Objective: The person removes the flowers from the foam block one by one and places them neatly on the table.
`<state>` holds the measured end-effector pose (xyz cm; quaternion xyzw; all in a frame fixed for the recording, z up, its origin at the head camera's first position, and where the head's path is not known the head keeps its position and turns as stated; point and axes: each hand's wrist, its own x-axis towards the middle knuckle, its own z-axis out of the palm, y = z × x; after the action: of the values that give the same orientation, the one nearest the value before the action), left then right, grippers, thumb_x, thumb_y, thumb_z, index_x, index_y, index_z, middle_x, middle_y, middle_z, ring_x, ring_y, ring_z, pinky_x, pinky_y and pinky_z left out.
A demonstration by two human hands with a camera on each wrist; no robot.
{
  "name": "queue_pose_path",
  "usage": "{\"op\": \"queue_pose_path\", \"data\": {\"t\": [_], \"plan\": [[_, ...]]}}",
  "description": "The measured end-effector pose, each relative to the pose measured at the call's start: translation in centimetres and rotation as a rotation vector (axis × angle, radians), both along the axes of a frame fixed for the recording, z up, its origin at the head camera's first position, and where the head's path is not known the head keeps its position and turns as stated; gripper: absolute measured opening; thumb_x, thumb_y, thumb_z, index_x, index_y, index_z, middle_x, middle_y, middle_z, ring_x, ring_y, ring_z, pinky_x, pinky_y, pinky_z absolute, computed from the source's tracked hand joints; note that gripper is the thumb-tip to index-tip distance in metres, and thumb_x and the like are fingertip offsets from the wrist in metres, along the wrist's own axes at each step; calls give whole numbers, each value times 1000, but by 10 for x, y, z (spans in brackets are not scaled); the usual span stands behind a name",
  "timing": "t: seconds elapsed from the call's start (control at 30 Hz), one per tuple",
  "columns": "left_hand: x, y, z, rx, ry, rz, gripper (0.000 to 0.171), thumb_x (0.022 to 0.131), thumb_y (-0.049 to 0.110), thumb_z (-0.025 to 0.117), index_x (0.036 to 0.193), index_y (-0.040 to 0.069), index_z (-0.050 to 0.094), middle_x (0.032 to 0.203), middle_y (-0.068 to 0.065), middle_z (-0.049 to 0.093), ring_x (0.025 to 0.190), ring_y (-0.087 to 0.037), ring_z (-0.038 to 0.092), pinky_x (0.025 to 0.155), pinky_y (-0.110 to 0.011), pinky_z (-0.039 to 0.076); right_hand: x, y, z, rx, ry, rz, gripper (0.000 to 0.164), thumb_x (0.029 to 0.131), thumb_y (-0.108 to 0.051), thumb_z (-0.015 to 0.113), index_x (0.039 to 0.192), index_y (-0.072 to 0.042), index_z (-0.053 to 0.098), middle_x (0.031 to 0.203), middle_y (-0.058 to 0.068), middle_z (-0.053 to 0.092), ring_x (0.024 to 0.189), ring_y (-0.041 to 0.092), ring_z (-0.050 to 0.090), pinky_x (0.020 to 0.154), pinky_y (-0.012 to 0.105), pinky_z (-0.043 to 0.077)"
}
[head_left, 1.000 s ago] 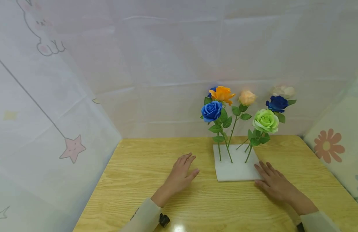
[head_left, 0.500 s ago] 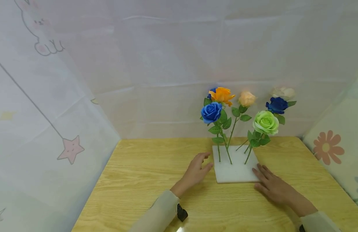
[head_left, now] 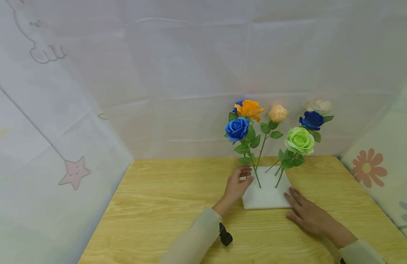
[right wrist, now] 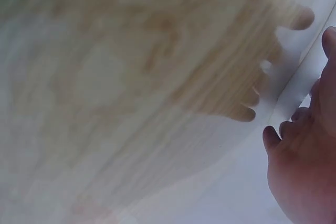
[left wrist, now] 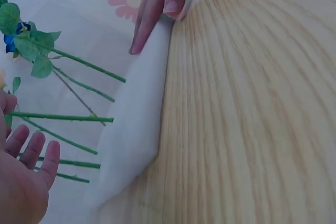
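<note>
A white foam block [head_left: 264, 200] lies on the table with several artificial roses stuck upright in it. On its left are a blue rose [head_left: 237, 129], an orange rose [head_left: 249, 109] and a mostly hidden blue one. A peach rose [head_left: 277, 113] stands in the middle; a green rose [head_left: 299, 140], a dark blue rose [head_left: 311, 120] and a cream rose [head_left: 318, 106] are at right. My left hand [head_left: 235, 186] is beside the left stems, fingers apart; contact is unclear. The straight fingers of my right hand [head_left: 312, 216] rest on the foam's right edge.
The wooden table [head_left: 163, 198] reaches to a pale fabric backdrop [head_left: 190, 121] behind the roses. Printed side cloths stand at left and right. A black strap piece [head_left: 225, 235] sits at my left cuff.
My left hand has moved right and away from me, from the table to the left stems. My right hand stays at the foam edge. The camera view shifts slightly.
</note>
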<state>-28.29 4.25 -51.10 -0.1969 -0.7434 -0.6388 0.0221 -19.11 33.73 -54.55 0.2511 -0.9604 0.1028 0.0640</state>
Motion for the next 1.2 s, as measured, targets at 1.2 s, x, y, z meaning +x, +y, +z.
{"op": "queue_pose_path", "data": {"t": [1.2], "plan": [[-7,47,-12,338,-174,81,19,95,7,70,114,5,71,102,-7,69,93,-11,67,80,-31,60,0,-4,3,7,-57,1,70,101,-46,59,154,-5,42,159,28,32,143,47,34,103,62,45]]}}
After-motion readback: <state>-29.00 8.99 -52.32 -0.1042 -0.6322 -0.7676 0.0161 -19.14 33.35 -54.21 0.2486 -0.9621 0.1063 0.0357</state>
